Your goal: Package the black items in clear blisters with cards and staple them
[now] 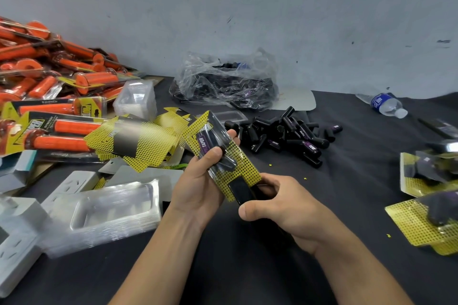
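- Loose black items (285, 134) are piled beyond the hands, with a plastic bag (228, 79) behind them and empty blisters (106, 210) at the left.
- The carded blister pack (220, 153) is gripped by the left hand (198, 188).
- A black stapler (244, 192) is clasped by the right hand (280, 203) at the pack's near end.

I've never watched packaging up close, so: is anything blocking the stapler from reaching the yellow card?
Nothing visible does. The right hand holds the black stapler right against the lower end of the yellow card. The left hand grips the blister pack higher up, fingers off that end.
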`<state>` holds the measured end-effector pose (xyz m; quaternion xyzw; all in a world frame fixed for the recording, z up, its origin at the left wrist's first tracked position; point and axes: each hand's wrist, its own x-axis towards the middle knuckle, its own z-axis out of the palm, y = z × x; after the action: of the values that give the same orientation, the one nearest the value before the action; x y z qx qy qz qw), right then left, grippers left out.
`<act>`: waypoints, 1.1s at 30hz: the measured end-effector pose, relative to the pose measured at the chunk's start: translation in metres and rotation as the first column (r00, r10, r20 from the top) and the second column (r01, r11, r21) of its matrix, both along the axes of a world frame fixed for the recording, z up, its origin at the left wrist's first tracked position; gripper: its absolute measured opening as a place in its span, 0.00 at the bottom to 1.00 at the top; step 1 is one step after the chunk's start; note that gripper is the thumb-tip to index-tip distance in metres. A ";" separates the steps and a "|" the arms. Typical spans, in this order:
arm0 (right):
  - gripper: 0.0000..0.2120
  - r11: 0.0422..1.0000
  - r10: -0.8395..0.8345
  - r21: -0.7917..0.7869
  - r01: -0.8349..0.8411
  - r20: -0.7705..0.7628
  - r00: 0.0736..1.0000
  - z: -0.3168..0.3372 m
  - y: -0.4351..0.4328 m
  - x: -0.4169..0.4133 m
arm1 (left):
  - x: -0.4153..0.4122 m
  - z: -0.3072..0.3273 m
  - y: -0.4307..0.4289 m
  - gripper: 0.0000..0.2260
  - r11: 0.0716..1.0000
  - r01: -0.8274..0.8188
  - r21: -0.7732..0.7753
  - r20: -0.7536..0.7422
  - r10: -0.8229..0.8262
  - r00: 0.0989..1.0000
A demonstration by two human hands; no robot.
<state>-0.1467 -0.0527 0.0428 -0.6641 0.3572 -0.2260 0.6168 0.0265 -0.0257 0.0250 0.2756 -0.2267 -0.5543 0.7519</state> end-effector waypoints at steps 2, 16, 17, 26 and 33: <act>0.25 1.000 -0.011 -0.006 0.011 0.010 1.000 -0.001 -0.001 0.001 | 0.000 0.001 0.000 0.22 1.000 -0.002 -0.001 -0.001 0.002 1.000; 0.16 0.994 -0.091 0.067 0.088 0.057 0.994 -0.003 0.000 0.005 | 0.000 -0.003 0.000 0.20 1.000 0.028 -0.015 -0.010 -0.028 1.000; 0.17 0.995 -0.053 0.087 0.048 0.058 0.997 -0.003 -0.003 0.002 | 0.000 -0.003 0.000 0.21 1.000 0.024 -0.016 -0.005 -0.024 1.000; 0.18 0.986 -0.068 0.140 0.089 -0.145 0.987 -0.002 -0.030 -0.029 | 0.003 -0.008 -0.005 0.17 0.995 -0.024 0.100 -0.107 0.035 0.994; 0.19 0.651 -0.660 -0.582 0.487 -0.118 0.742 -0.005 -0.021 -0.014 | -0.004 -0.004 -0.003 0.20 0.987 0.081 0.137 -0.007 -0.081 0.997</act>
<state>-0.1604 -0.0741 0.0379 -0.6806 0.5718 -0.3880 0.2435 0.0225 -0.0285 0.0208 0.3169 -0.1986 -0.5988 0.7082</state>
